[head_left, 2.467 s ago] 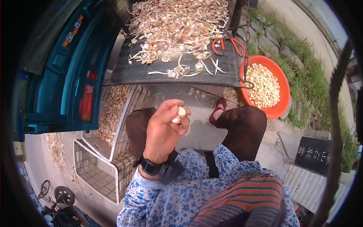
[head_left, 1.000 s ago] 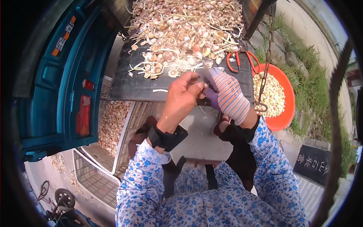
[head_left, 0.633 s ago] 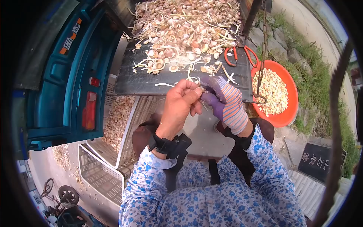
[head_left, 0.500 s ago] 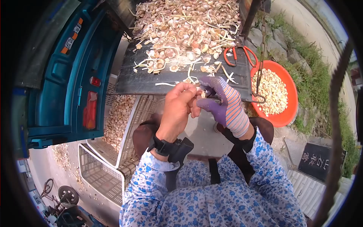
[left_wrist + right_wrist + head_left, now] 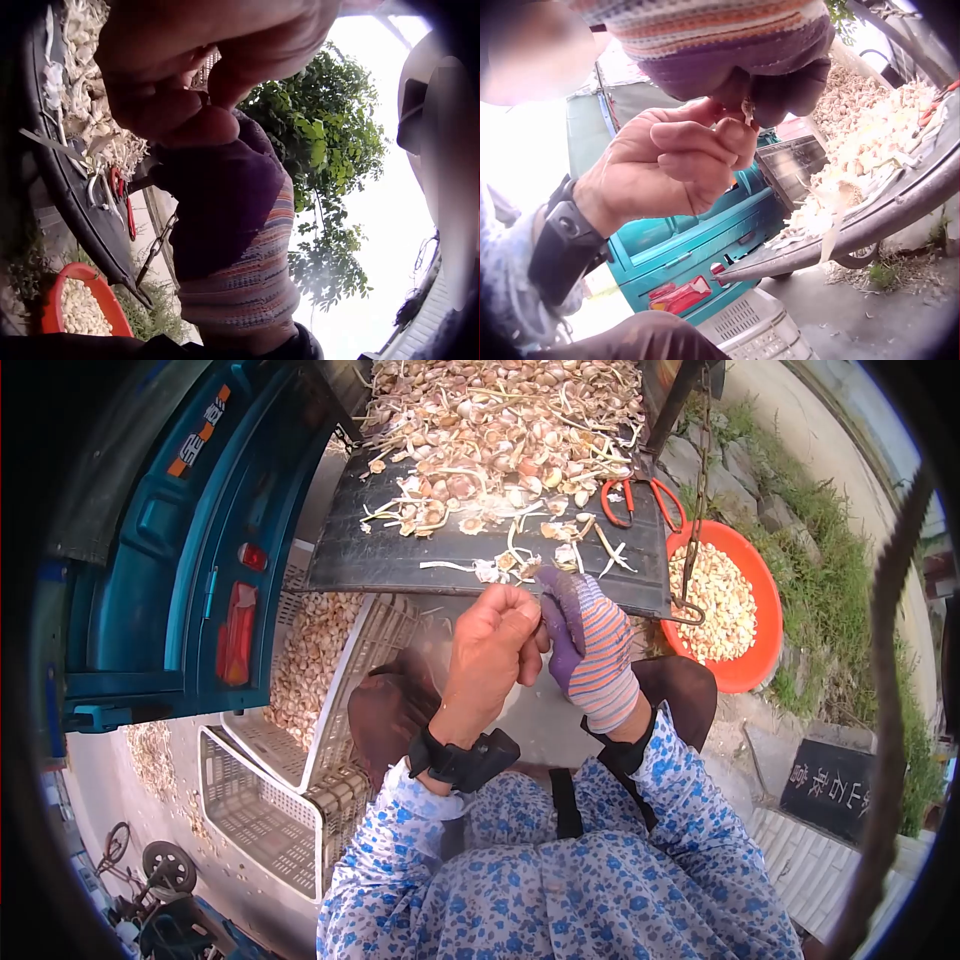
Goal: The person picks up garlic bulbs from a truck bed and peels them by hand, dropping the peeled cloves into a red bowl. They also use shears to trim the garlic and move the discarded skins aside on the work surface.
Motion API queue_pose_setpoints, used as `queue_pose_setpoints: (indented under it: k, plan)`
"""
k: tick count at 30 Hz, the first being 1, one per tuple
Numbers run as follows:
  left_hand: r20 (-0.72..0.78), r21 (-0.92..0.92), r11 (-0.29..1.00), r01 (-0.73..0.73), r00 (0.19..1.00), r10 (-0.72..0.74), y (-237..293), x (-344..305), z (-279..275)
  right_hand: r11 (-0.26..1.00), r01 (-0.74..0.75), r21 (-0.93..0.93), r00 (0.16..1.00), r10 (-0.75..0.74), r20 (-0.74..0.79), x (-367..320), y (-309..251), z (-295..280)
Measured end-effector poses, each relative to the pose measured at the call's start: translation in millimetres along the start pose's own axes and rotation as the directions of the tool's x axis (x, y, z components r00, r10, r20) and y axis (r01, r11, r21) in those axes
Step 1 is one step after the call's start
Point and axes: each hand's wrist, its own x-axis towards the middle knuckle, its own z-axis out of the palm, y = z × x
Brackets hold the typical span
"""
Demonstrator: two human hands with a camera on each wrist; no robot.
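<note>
The bare left hand and the right hand, in a striped glove with purple fingers, meet fingertip to fingertip just below the ledge's front edge. A small pale piece of garlic shows between them in the right wrist view; their fingers pinch it, and most of it is hidden. From the left wrist view, the left thumb and fingers are curled in against the purple glove. Behind the hands, garlic skins and stems lie on the black ledge, with a heap of garlic further back.
Red-handled scissors lie at the ledge's right, by a hanging chain. An orange basin of pale cloves stands right. Plastic crates, one full of garlic, stand lower left beside a teal vehicle panel.
The left hand, earlier holding pale cloves above the lap, has moved forward to meet the gloved right hand, which came up from the lap. Since half a second ago the glove's fingers have drawn closer together.
</note>
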Motion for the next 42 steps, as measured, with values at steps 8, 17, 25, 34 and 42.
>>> queue_pose_setpoints:
  k: [8,17,25,34,42]
  plan:
    - [-0.039,-0.140,0.989,0.050,0.998,-0.056,-4,-2,-17,0.569,-0.499,0.654,0.806,0.581,0.110,8,-19,21]
    - [-0.515,-0.442,0.807,-0.391,0.847,0.128,36,-18,-189,0.987,0.099,-0.124,0.576,0.045,0.816,21,10,54]
    - [-0.398,0.517,0.847,-0.125,0.841,0.367,64,78,-170,0.900,0.244,-0.362,0.954,-0.157,0.254,164,55,83]
    - [-0.044,0.945,0.316,-0.082,0.928,0.371,5,148,-108,0.682,0.467,-0.563,0.804,-0.064,0.591,174,75,95]
    - [0.171,0.982,-0.005,-0.187,0.888,0.427,-6,96,-109,0.673,0.444,-0.592,0.847,-0.099,0.522,130,90,44]
